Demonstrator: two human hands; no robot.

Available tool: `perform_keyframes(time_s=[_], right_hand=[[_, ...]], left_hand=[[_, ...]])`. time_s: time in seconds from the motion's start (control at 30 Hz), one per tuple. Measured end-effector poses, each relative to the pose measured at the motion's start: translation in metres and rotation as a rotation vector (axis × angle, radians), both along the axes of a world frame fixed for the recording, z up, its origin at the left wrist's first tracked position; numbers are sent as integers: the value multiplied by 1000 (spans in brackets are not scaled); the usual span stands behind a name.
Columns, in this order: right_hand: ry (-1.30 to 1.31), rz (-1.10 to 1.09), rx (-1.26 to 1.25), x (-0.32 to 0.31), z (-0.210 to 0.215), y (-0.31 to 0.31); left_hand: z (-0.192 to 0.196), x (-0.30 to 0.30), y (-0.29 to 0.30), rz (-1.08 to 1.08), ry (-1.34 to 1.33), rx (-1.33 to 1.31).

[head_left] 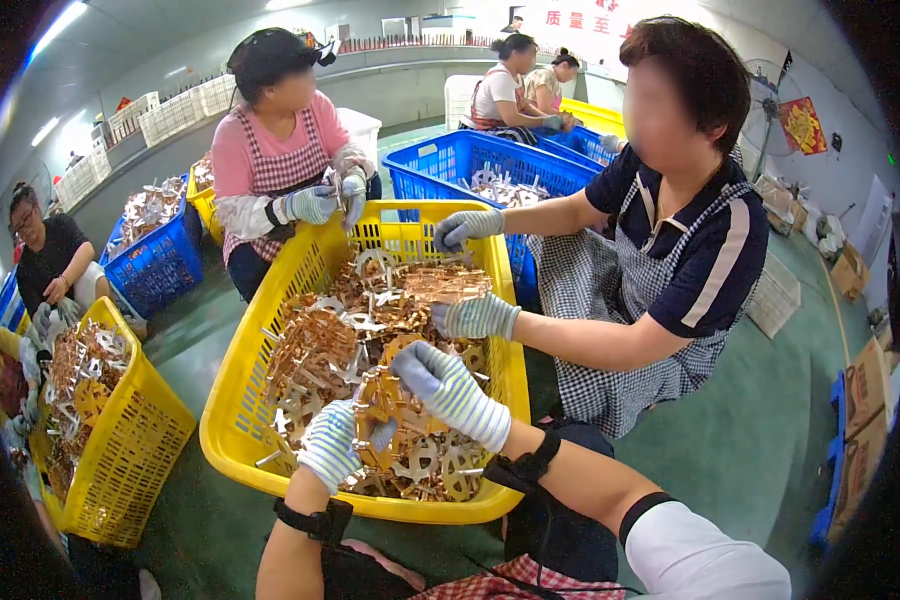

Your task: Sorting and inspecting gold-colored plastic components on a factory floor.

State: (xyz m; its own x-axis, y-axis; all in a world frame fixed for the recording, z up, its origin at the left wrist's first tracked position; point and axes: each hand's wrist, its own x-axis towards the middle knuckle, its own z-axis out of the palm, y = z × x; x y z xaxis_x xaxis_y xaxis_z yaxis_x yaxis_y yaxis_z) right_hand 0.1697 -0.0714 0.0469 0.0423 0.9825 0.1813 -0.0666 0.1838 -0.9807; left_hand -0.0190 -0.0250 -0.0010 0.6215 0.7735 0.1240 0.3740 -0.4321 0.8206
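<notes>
A big yellow plastic crate point(238, 400) in front of me holds a heap of copper-coloured stamped metal parts point(325, 350). My left hand point(332, 446), in a striped knit glove, grips the lower edge of a flat copper part point(388, 408) held over the heap. My right hand point(448, 390), gloved the same way, closes on the upper side of that part. Across the crate, a person's gloved hands point(475, 316) hold a stack of copper parts point(446, 282).
A person in a pink top works at the crate's far end with gloved hands point(315, 203). Blue crates point(440, 160) of parts stand behind; another yellow crate point(120, 440) with parts is on my left, with a seated person beside it. The floor is green.
</notes>
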Motion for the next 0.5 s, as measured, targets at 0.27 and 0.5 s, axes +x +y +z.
perform_keyframes(time_s=[0.27,0.5], right_hand=[[-433,8,43,-12,-13,-5],[-247,150,45,-10,-8,-7]], left_hand=[[-22,-6,17,49,433,542],[38,5,-15,-36,648,700]])
